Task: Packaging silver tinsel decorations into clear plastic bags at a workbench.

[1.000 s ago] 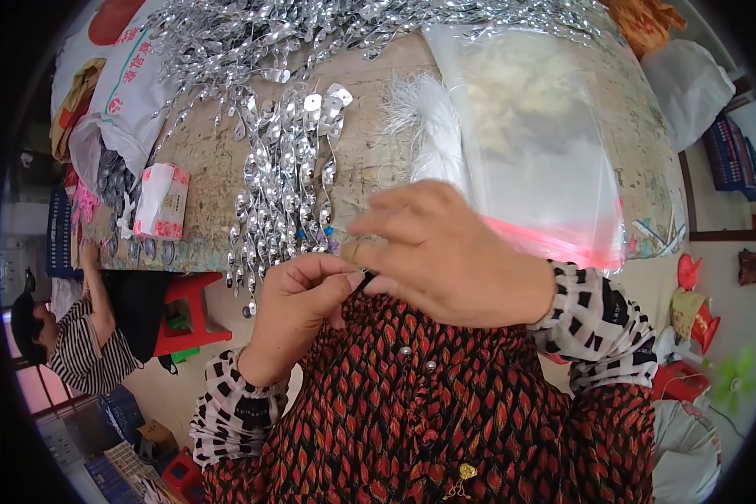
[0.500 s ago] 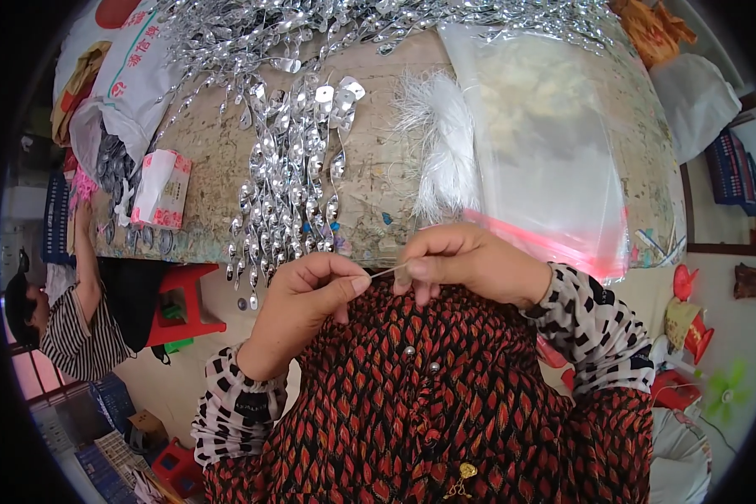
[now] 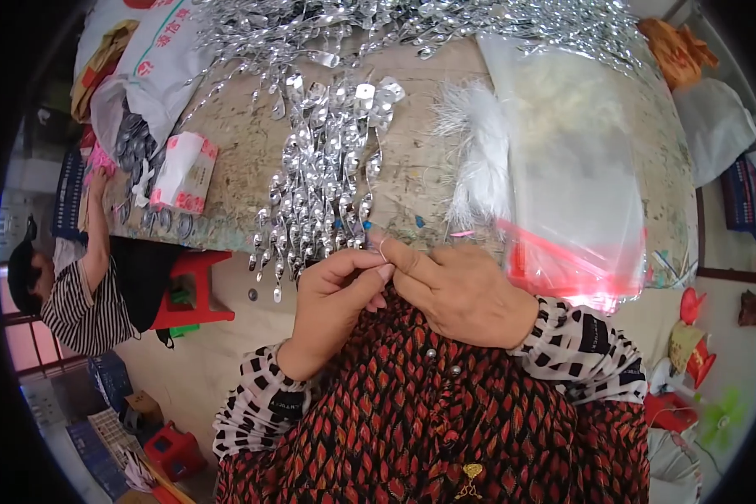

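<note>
Both hands meet in front of my chest, at the near edge of the table. My left hand (image 3: 340, 294) pinches a thin white thread (image 3: 384, 246) between thumb and forefinger. A small loop of it curves up where the fingertips touch. My right hand (image 3: 466, 290) is closed on the thread too, its back turned up and its fingertips pressed against the left ones. Just beyond my hands lies a bunch of shiny silver twisted strips (image 3: 328, 168), their lower ends hanging over the edge. A bundle of white threads (image 3: 481, 160) lies to its right.
Clear plastic bags (image 3: 575, 193) with red edges lie right on the worn table (image 3: 244, 109). More silver strips (image 3: 412, 21) heap along the back. A tissue box (image 3: 185, 172) stands left. Another person (image 3: 80, 294) works at the far left, near a red stool (image 3: 197, 290).
My hands have come together, and the thread that was stretched between them now bends into a small loop. My right hand has turned with its back upward. The whole view has shifted slightly.
</note>
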`<action>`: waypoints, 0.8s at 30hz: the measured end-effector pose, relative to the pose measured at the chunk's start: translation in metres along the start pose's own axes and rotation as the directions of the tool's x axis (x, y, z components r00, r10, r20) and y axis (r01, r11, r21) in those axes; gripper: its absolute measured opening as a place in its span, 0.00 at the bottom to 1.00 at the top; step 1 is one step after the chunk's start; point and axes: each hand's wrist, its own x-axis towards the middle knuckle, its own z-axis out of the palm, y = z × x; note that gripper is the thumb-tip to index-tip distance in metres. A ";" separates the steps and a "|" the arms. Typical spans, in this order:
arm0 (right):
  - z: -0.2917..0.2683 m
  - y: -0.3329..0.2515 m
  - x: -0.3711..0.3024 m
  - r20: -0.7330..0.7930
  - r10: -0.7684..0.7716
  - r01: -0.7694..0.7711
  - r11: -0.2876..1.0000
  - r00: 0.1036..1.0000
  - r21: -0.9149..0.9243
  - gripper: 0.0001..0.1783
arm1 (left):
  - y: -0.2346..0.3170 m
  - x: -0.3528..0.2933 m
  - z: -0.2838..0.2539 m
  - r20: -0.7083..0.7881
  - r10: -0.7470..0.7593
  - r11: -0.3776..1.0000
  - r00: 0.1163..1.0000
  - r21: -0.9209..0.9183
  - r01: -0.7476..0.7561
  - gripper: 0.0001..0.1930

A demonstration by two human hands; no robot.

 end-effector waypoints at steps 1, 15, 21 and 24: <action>0.000 0.000 -0.001 0.025 -0.019 0.020 0.999 0.999 -0.048 0.14 | -0.001 0.001 0.000 0.036 -0.022 1.000 0.999 0.010 0.022 0.06; -0.030 0.016 0.021 0.285 0.263 -0.360 0.853 0.922 0.378 0.13 | 0.035 0.015 -0.009 0.105 -0.369 0.926 0.924 -0.041 0.374 0.03; -0.044 0.020 0.029 0.347 0.200 -0.284 0.935 0.916 0.211 0.13 | 0.035 0.020 -0.006 0.177 -0.440 0.886 0.881 -0.077 0.458 0.02; -0.046 0.026 0.032 0.366 0.112 -0.185 0.968 0.924 0.171 0.13 | 0.036 0.022 -0.001 0.204 -0.466 0.869 0.861 -0.080 0.489 0.02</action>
